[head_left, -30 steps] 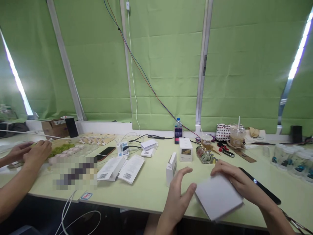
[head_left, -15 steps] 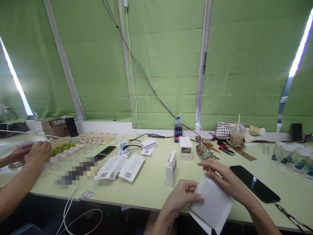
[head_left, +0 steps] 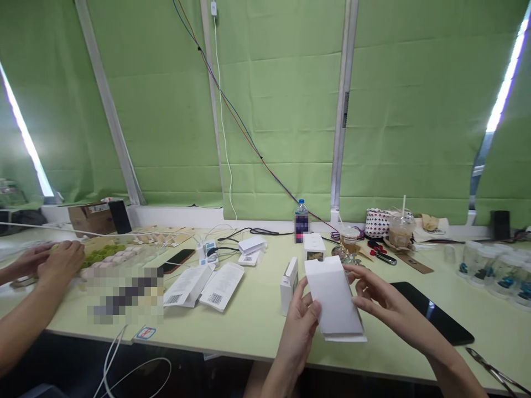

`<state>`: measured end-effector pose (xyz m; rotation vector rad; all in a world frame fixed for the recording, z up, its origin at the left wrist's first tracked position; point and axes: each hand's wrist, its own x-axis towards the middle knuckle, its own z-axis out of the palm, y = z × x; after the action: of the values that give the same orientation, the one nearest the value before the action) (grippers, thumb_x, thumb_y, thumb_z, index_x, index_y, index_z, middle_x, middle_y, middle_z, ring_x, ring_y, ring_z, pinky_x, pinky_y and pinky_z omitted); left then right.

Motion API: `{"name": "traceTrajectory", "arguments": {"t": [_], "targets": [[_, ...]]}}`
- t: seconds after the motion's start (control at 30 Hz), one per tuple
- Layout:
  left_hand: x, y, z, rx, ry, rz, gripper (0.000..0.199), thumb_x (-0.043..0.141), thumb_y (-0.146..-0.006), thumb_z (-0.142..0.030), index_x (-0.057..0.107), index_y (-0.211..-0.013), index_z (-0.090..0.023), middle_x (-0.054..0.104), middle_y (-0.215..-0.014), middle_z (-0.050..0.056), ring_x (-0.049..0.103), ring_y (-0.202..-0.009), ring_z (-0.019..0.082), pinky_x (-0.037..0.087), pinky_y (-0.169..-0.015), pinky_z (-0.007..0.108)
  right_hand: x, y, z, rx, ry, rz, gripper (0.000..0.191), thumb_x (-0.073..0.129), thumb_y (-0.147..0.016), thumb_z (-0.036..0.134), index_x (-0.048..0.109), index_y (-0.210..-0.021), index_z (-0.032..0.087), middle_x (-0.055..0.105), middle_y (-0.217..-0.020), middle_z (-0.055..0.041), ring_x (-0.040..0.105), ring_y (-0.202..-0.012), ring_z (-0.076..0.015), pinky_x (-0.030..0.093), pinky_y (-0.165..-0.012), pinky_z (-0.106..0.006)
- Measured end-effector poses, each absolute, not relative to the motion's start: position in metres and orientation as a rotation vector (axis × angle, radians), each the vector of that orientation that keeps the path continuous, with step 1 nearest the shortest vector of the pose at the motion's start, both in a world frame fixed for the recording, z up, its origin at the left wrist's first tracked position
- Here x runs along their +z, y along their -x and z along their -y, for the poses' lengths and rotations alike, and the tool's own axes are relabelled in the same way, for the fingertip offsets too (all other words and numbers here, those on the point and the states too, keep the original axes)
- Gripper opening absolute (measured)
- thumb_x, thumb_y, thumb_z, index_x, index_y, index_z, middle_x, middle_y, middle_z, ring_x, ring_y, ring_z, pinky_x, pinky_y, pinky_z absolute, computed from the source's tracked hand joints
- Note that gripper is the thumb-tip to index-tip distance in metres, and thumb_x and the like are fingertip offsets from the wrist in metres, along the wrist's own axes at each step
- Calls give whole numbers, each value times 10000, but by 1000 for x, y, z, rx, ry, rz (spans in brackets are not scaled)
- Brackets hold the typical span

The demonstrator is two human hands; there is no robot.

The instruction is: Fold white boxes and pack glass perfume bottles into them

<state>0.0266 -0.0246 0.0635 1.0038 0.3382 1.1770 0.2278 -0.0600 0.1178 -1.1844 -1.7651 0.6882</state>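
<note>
A folded white carton point(head_left: 335, 301) is held up above the table's front edge, its plain side facing me. My left hand point(head_left: 302, 320) grips its left side, thumb on the front face. My right hand point(head_left: 375, 293) is at the carton's right edge, fingers apart and slightly curled, some fingertips partly behind the carton. Just left of the carton an upright white box point(head_left: 289, 287) stands on the table. Behind the carton is another white box point(head_left: 314, 246) with a picture on it. Flat white cartons point(head_left: 222, 286) with barcodes lie farther left.
A black phone point(head_left: 431, 312) and metal scissors-like tool point(head_left: 493, 367) lie at right, with lidded clear cups point(head_left: 506, 273) beyond. A bottle point(head_left: 302, 221) and drink cups point(head_left: 400, 229) stand at the back. At far left, another person's hands point(head_left: 62, 262) work beside green and pink pieces point(head_left: 110, 254).
The white carton has been raised and turned more upright, moving slightly left. My left hand has risen with it, and my right hand has shifted from its top to its right edge.
</note>
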Motion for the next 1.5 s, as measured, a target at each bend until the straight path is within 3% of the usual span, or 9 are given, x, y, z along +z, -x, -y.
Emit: {"name": "traceTrajectory", "arguments": {"t": [0.17, 0.37, 0.5, 0.8, 0.93, 1.13, 1.27, 1.4, 1.5], "targets": [[64, -20, 24, 1133, -1075, -355, 833, 685, -798, -400, 160, -1444, -352, 556, -1294, 107, 566, -1134, 259, 465, -866, 323, 122, -221, 61, 694, 1179, 1767, 507, 431, -923, 475, 359, -1396, 308, 612, -983, -36, 570, -790, -179, 484, -758, -315], [63, -18, 22, 1142, -1213, -376, 692, 665, -816, -376, 244, -1363, -321, 555, -1257, 123, 608, -1048, 258, 485, -803, 333, 119, -220, 58, 708, 1180, 1768, 505, 412, -932, 467, 340, -1394, 275, 617, -1030, -60, 583, -790, -178, 486, -736, -317], [62, -19, 23, 1163, -1326, -395, 574, 643, -834, -323, 318, -1306, -294, 584, -1205, 103, 618, -1017, 234, 471, -841, 341, 120, -216, 60, 698, 1212, 1842, 479, 421, -932, 463, 390, -1356, 242, 623, -849, -26, 554, -698, -169, 470, -659, -289], [63, -20, 27, 1174, -1546, -487, 374, 580, -852, -231, 458, -1206, -254, 581, -1207, 68, 607, -990, 203, 473, -858, 328, 122, -221, 57, 586, 1165, 1953, 359, 444, -911, 496, 606, -1105, 241, 598, -1115, -78, 544, -970, -232, 471, -853, -333], [64, -21, 32, 1151, -1601, -521, 434, 651, -791, -195, 474, -1184, -242, 609, -1121, 61, 612, -983, 215, 506, -853, 349, 123, -223, 55, 536, 1221, 1984, 354, 425, -921, 493, 667, -929, 235, 635, -1017, -61, 542, -964, -232, 456, -860, -324], [65, 0, 18, 1678, -1677, -808, 356, 623, -828, -263, 475, -1149, -225, 560, -1158, 86, 538, -1122, 241, 412, -1002, 434, 122, -232, 56, 548, 1263, 1808, 407, 464, -882, 542, 688, -865, 203, 674, -843, -52, 591, -827, -230, 502, -716, -289], [66, 34, -13, 1739, -1592, -931, 554, 630, -805, -369, 355, -1274, -265, 461, -1298, 106, 387, -1303, 273, 296, -1079, 490, 120, -240, 55, 548, 1258, 1696, 400, 505, -857, 549, 705, -890, 204, 696, -875, -57, 613, -844, -244, 521, -712, -281], [56, 63, -46, 1136, -1645, -741, 1048, 759, -653, -370, 68, -1440, -348, 269, -1499, 117, 177, -1417, 280, 167, -1119, 516, 120, -247, 56, 602, 1247, 1650, 393, 519, -856, 532, 703, -988, 210, 696, -1031, -80, 609, -958, -271, 518, -804, -307], [53, 69, -61, 954, -1726, -722, 1149, 763, -634, -335, -34, -1463, -325, 178, -1536, 133, 96, -1435, 271, 102, -1131, 489, 120, -250, 58, 675, 1217, 1634, 385, 527, -858, 519, 701, -1044, 230, 686, -1103, -69, 604, -1009, -273, 513, -826, -308]]}}
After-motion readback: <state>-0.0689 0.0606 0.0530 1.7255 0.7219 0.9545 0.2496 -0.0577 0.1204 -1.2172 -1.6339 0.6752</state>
